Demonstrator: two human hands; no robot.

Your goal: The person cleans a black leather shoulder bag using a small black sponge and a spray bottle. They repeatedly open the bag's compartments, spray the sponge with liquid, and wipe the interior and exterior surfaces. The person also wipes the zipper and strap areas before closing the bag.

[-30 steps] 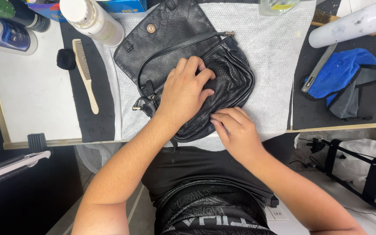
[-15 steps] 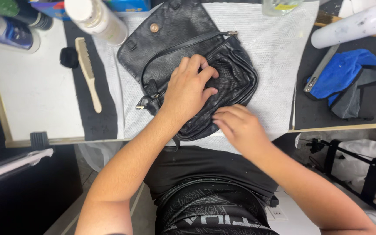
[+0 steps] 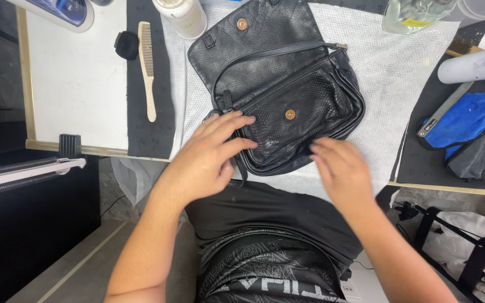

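Left to right: wooden comb (image 3: 147,67) lies on the dark mat near the tabletop's left side, untouched. Left hand (image 3: 209,157) has slid off the middle of the black leather bag (image 3: 279,84) down to its lower-left corner, fingers spread flat, gripping nothing. That uncovers the front pocket and its round snap (image 3: 290,114). Bag sits on the white mesh pad (image 3: 399,73), mid-tabletop, near the front edge. Right hand (image 3: 341,168) is at the bag's lower edge, fingers loosely together, blurred. Blue cloth (image 3: 470,118) at the right edge.
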